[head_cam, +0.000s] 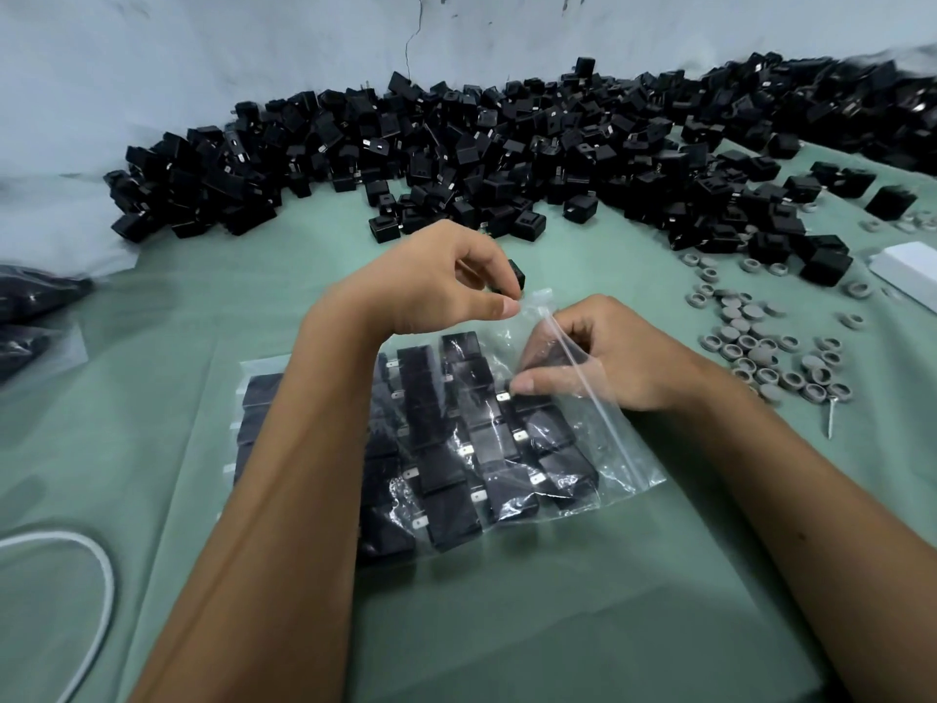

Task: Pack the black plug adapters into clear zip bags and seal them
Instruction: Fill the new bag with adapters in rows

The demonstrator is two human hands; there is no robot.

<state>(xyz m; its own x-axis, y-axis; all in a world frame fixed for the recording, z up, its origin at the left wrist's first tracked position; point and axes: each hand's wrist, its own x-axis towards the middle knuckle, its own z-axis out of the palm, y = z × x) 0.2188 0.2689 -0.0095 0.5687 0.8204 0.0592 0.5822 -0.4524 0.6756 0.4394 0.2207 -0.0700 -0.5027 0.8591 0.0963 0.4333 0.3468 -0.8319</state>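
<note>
A clear zip bag (623,464) lies on the green table, filled with rows of black plug adapters (456,449). My left hand (431,281) pinches the bag's top corner between thumb and finger, and a black adapter (516,276) sits tucked under its curled fingers. My right hand (603,357) is partly inside the bag's open mouth, fingers curled round an adapter there and thumb pressing on the plastic. The zip strip (583,367) runs diagonally across that hand. A large heap of loose black adapters (456,144) lies along the back.
Several small grey rings and caps (755,347) are scattered at the right. A white box (907,271) sits at the far right edge. A white cable (96,565) loops at the lower left. Filled dark bags (35,307) lie at the left.
</note>
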